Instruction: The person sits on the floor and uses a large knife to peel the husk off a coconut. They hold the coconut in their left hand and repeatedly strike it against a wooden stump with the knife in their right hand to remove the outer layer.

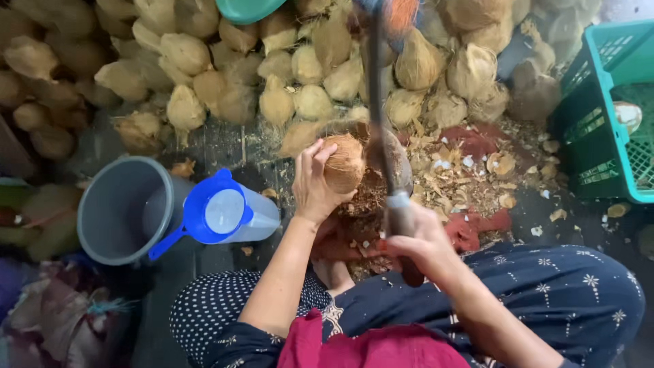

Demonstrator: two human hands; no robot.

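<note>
My left hand (315,182) grips a brown, fibrous coconut (344,162) and steadies it on a dark block (402,167) in front of me. My right hand (412,235) is closed around the wooden handle of a long chopping blade (378,102). The blade points up and away, blurred, just right of the coconut. Husk fibres and shell chips lie around the block.
A large pile of husked coconuts (272,68) fills the far side. A grey bucket (116,211) and a blue-lidded clear jug (228,212) stand at left. A green plastic crate (606,109) sits at right. A red cloth (477,225) lies under the debris.
</note>
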